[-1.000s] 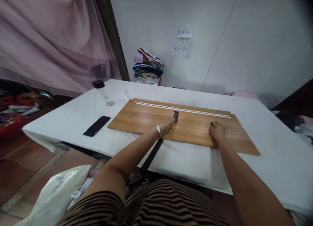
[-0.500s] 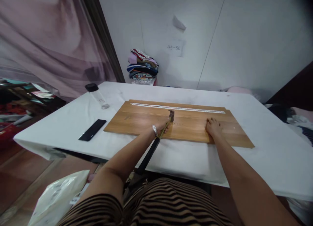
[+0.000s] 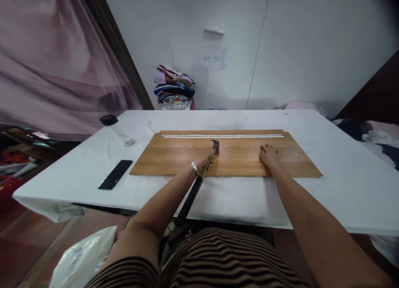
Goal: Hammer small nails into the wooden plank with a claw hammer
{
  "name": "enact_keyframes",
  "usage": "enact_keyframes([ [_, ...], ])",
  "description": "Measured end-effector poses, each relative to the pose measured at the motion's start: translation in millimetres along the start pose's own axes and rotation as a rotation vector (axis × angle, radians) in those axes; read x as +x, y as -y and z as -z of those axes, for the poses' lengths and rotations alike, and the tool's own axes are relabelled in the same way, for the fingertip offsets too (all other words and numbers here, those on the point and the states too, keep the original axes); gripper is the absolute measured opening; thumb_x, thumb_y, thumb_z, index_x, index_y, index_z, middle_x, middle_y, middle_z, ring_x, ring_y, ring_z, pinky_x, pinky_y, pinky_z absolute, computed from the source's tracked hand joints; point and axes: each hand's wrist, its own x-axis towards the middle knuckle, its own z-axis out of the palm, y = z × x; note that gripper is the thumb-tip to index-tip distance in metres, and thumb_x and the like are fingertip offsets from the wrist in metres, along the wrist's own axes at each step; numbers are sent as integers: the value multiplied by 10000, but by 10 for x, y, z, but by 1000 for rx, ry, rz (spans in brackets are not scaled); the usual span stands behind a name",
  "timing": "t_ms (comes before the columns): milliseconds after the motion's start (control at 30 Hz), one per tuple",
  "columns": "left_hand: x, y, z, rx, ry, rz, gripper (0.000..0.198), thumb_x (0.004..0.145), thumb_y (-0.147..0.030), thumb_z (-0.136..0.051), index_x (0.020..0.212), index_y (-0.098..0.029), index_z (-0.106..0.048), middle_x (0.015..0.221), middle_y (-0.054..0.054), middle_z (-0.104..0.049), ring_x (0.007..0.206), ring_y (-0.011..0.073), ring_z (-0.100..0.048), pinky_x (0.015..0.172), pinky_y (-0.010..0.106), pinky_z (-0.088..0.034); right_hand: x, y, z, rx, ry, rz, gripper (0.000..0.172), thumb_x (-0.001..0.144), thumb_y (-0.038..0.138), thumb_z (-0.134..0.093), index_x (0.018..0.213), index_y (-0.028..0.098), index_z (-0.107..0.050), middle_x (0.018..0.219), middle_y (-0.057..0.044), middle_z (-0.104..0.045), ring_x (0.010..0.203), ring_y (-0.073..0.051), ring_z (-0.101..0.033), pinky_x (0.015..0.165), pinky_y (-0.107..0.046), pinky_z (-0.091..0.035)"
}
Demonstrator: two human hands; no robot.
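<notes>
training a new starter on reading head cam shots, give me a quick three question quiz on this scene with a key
1. True or false: the left hand grasps the claw hammer close to its head.
2. Pick one. The right hand rests on: a) the phone; b) the wooden board; c) the bottle.
3. Fill in: the lower paper on the wall reads "____".

Key: 1 true; 2 b; 3 45-50.

Board (image 3: 174,155): brown, wood-grained. Hammer (image 3: 196,186): black grip (image 3: 188,201), dark head (image 3: 216,146). Counter (image 3: 343,176): white. Phone (image 3: 115,174): black. Bottle (image 3: 119,133): clear, black cap (image 3: 109,120). Shirt (image 3: 230,259): black and tan stripes. Curtain (image 3: 46,63): pink.
</notes>
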Motion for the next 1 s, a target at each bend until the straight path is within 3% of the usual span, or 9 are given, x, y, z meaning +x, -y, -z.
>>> enact_keyframes([
  [500, -42, -19, 7, -7, 5, -11, 417, 1084, -481, -359, 813, -202, -510, 575, -65, -431, 409, 59, -305, 399, 166, -247, 0, 2, -21, 5, -4, -13, 476, 1040, 246, -321, 1311, 233, -712, 1481, -133, -607, 1385, -274, -476, 1142, -484, -342],
  [800, -48, -38, 10, 17, 8, -9, 441, 1094, -468, -309, 810, -193, -503, 566, -64, -427, 403, 52, -305, 405, 167, -241, -1, 10, -16, 57, -13, -3, 466, 1009, 225, -357, 1292, 229, -726, 1435, -151, -638, 1358, -302, -486, 1137, -536, -344],
  [1000, -9, -12, 33, 15, 17, -10, 420, 1067, -523, -385, 825, -201, -506, 578, -64, -439, 410, 54, -313, 414, 171, -254, 10, -2, -35, 62, -21, -10, 469, 1013, 224, -357, 1302, 229, -726, 1470, -150, -623, 1387, -305, -483, 1152, -550, -342],
])
